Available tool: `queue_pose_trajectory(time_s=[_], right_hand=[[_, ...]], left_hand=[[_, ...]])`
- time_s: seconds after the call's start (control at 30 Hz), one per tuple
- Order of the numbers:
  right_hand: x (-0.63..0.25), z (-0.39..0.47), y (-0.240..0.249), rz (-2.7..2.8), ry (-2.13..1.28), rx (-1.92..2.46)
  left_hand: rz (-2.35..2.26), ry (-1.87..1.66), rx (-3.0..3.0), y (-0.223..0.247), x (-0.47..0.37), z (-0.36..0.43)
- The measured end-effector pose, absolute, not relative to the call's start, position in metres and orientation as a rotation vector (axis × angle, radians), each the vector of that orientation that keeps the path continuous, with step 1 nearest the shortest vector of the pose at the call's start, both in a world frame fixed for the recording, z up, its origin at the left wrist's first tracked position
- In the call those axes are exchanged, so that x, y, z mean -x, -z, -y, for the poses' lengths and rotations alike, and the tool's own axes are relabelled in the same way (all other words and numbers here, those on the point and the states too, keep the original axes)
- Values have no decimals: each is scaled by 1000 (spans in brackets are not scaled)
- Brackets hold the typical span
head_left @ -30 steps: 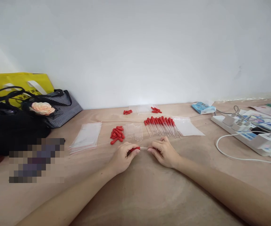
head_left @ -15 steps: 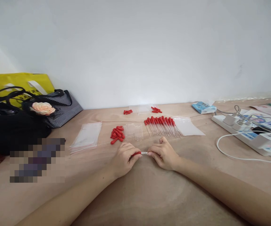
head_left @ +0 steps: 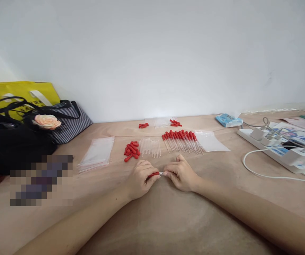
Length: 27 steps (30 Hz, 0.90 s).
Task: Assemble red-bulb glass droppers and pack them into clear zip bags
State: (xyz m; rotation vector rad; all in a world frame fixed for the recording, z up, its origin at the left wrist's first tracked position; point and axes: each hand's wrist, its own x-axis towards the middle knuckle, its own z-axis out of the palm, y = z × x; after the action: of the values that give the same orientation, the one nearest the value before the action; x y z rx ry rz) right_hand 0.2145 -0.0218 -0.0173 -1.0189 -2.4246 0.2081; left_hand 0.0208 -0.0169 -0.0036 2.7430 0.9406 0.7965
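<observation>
- one red bulb [head_left: 153, 174] pinched in the left hand [head_left: 139, 180], one clear tube [head_left: 161, 173] pinched in the right hand [head_left: 182, 175], meeting between them
- fitting seems the current step; pushing calls for straight alignment, gentle force
- beyond the left hand, loose bulbs [head_left: 132, 150]; beyond the right, bulb-topped tubes [head_left: 182, 135]

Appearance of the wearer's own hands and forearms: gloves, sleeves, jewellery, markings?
Left hand and right hand: no gloves, rings or bracelets visible. Both forearms are sleeveless as far as the view shows. One small dark spot on the left forearm; no other markings discernible.
</observation>
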Motion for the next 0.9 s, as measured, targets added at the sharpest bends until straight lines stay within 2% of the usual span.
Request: queue_pose_trajectory(time_s=[0.2,0.53,0.77,0.9], right_hand=[[-217,17,10,2412,-246,1027],[-229,19,2,2595,109,965],[-228,-15,5,2119,-91,1445],[-218,-47,3,1864,-64,1706]], left_hand=[[-1024,-876,-2646,0,-21,16],[-1022,-869,-2675,3,-17,9],[-1659,-1209,-2567,0,3,-4],[-1950,-1036,-2575,1,21,-13]])
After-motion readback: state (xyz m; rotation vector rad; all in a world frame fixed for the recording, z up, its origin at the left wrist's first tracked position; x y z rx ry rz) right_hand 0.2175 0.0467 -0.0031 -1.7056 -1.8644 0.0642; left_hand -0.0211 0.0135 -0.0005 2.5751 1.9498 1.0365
